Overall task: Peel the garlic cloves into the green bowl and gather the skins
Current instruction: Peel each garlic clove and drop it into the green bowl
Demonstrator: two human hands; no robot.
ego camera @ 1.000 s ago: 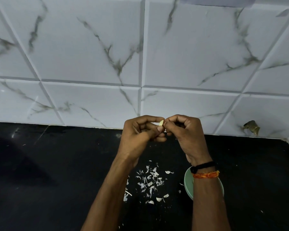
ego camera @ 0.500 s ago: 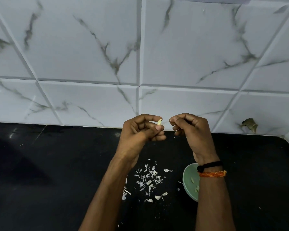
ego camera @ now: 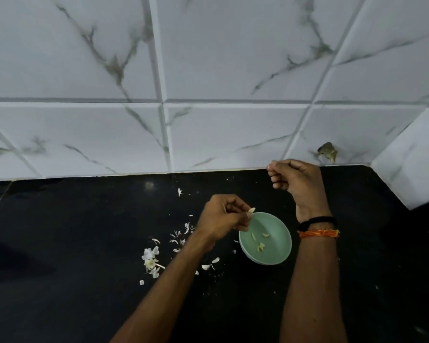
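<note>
1. We see a white marble-patterned tiled wall (ego camera: 233, 70) rising behind the green bowl, with a small brownish chip (ego camera: 328, 151) in a tile low on it, beyond and to the right of the bowl.
2. We see the black worktop (ego camera: 60, 243) carrying the green bowl, its back edge meeting the wall.
3. Our right hand (ego camera: 296, 180) is raised beyond the green bowl, near the foot of the wall, fingers curled with the thumb against the fingertips; whether that grip pinches a scrap of skin we cannot tell. Black and orange threads (ego camera: 318, 229) circle its wrist, just right of the bowl.
4. Our left hand (ego camera: 223, 216) sits at the green bowl's left rim, its grip closed, thumb and fingertip pinching one garlic clove (ego camera: 252, 210) just above that rim.
5. The green bowl (ego camera: 280, 246) rests on the worktop between our two forearms.
6. Garlic skins (ego camera: 152, 258) lie scattered on the worktop left of the green bowl, the largest clump well left of it, a single flake beyond it toward the wall.
7. A few peeled cloves (ego camera: 259, 243) lie inside the green bowl.
</note>
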